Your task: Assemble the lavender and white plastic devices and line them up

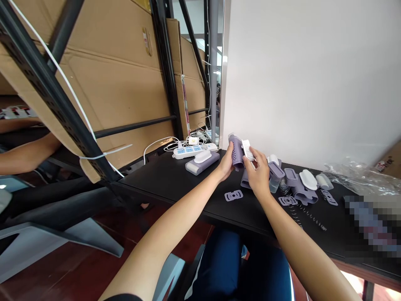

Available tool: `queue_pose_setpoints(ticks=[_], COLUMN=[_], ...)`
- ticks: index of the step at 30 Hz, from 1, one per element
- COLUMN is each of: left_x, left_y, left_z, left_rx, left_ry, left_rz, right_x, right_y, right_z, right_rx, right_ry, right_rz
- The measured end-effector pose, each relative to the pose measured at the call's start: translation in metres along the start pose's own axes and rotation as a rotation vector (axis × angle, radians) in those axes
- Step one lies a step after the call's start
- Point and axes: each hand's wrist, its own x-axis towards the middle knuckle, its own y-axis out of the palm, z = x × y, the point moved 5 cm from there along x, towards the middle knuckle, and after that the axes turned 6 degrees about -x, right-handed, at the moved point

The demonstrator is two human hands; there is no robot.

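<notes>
My left hand [226,164] is closed around a purple plastic housing [237,154] dotted with small holes, held up above the black table. Close against its right side, my right hand [259,170] grips a white ribbed piece [247,149] that looks like a brush head. Whether the two parts touch cannot be made out. Beneath the hands lies a flat purple slotted plate [233,195]. Another purple part [245,179] is partly hidden behind my right hand. To the left rests a purple unit with a white oval pad [202,156].
A white power strip [194,150] with tangled cables stands at the table's back left. On the right are several purple parts [302,193], a white oval pad [308,179], loose springs [313,219] and clear plastic wrap [363,177]. A black metal rack [62,100] rises at left, where another person's arm [28,154] shows.
</notes>
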Motion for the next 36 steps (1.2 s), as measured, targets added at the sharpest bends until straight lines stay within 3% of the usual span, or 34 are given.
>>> queue_pose_setpoints(ticks=[11,16,21,27,32,36], left_x=[0.003,0.005,0.001,-0.006,-0.004,-0.002], left_y=[-0.005,-0.002,0.003,0.01,0.009,0.009], left_z=[-0.009,-0.008,-0.009,-0.009,-0.008,-0.002], left_rx=[-0.009,-0.195,-0.334,-0.311,-0.315,-0.308], left_ry=[0.237,0.114,-0.046,-0.141,-0.112,-0.142], left_rz=[-0.073,0.005,0.079,0.198,0.215,0.216], right_x=[0.0,0.006,0.01,0.013,0.012,0.011], right_y=[-0.001,-0.008,-0.014,-0.013,-0.01,-0.01], right_z=[-0.002,0.002,0.012,0.003,0.0,-0.002], right_rx=[0.073,0.129,-0.045,-0.074,-0.188,-0.225], right_ry=[-0.022,-0.088,-0.287,-0.185,-0.185,-0.153], right_rz=[0.067,0.153,0.219,0.238,0.3,0.26])
